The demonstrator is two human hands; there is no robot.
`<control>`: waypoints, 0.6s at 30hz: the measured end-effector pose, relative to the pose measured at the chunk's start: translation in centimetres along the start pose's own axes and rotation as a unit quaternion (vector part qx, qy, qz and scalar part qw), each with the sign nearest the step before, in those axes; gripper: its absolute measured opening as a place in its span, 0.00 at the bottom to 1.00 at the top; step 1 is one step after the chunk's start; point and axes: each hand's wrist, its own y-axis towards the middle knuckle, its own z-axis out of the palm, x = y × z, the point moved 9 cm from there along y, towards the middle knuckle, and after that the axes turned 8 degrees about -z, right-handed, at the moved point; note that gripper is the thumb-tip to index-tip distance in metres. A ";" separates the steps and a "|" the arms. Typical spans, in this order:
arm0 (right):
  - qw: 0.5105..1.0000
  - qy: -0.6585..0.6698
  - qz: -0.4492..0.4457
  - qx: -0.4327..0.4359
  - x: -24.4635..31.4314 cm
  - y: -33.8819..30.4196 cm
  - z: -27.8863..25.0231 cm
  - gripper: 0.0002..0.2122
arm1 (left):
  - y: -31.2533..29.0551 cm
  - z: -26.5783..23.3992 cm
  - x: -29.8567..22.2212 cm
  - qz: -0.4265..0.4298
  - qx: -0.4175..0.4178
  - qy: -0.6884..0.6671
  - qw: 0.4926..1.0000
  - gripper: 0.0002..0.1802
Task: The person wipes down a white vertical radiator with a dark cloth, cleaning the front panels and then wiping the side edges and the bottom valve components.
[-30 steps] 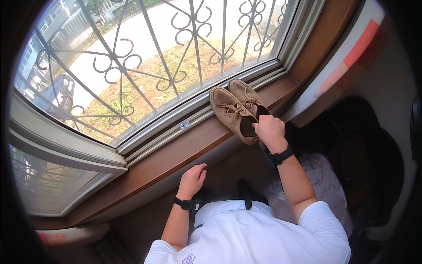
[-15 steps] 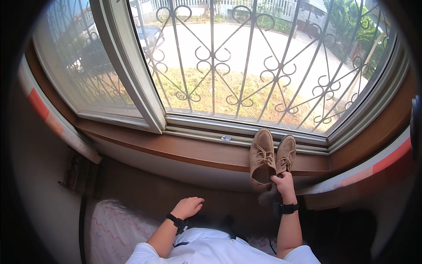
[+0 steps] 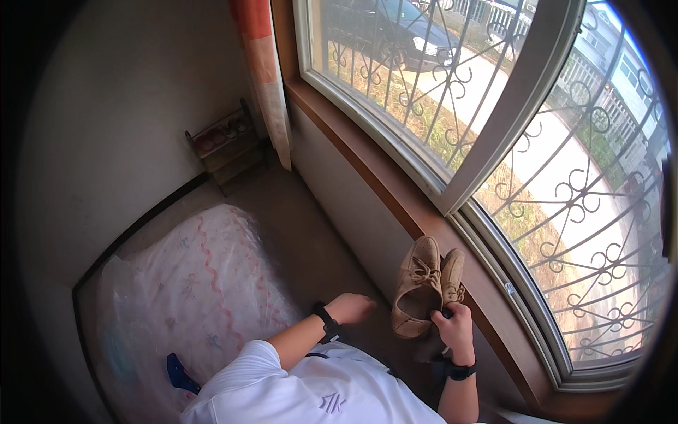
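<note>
My right hand grips a pair of tan lace-up shoes by their heel ends, thumb at the opening. The larger-looking left shoe shows its laces and dark inside; the other shoe is partly hidden behind it and by my fingers. Toes point up and away, in front of the window sill. Below the heels is a dark greyish shape, too blurred to make out. My left hand hovers to the left of the shoes, fingers loosely stretched out, holding nothing. Each wrist wears a black band.
A sliding window with an outside metal grille runs along the right. At the far left corner stands a small rack with shoes, beside an orange-and-white curtain. A plastic-covered, pink-patterned mattress-like bulk lies at left.
My view has swung left, bringing the corner rack and plastic-covered bulk into fuller sight. The shoes stay in my right hand and now appear off the sill's near edge, tilted slightly.
</note>
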 end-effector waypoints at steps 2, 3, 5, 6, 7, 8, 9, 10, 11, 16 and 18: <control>0.998 0.008 -0.039 0.051 3.9 3.8 4.9 0.13 | -1.7 -2.6 5.0 -0.015 -0.075 -0.050 0.996 0.12; 0.997 0.008 -0.045 0.063 5.5 5.9 7.0 0.13 | -2.3 -3.9 7.6 -0.045 -0.086 -0.046 0.994 0.12; 0.987 -0.034 -0.112 0.106 9.1 9.8 11.7 0.14 | -3.9 -6.5 12.0 -0.083 -0.099 -0.049 0.990 0.12; 0.986 -0.035 -0.117 0.116 10.3 11.4 13.9 0.14 | -5.1 -8.1 15.0 -0.128 -0.114 -0.037 0.984 0.12; 0.980 -0.027 -0.127 0.152 11.7 13.1 16.2 0.14 | -6.1 -9.7 17.7 -0.173 -0.135 -0.027 0.975 0.12; 0.973 -0.019 -0.138 0.185 13.3 14.7 18.5 0.14 | -6.8 -10.5 20.4 -0.180 -0.146 -0.033 0.972 0.12; 0.968 -0.032 -0.136 0.208 14.3 15.9 20.6 0.14 | -7.6 -10.8 23.3 -0.206 -0.164 -0.030 0.964 0.13; 0.964 -0.036 -0.145 0.219 15.5 17.4 22.6 0.14 | -8.3 -11.1 26.0 -0.233 -0.182 -0.026 0.955 0.14; 0.958 -0.039 -0.158 0.237 16.4 18.8 24.5 0.14 | -8.9 -11.6 27.2 -0.240 -0.182 -0.037 0.953 0.14; 0.921 -0.014 -0.222 0.321 21.8 25.6 35.3 0.15 | -15.1 -15.4 35.9 -0.361 -0.283 -0.101 0.883 0.15; 0.905 -0.017 -0.232 0.357 23.4 28.8 39.4 0.15 | -15.8 -15.6 39.0 -0.409 -0.240 -0.116 0.872 0.15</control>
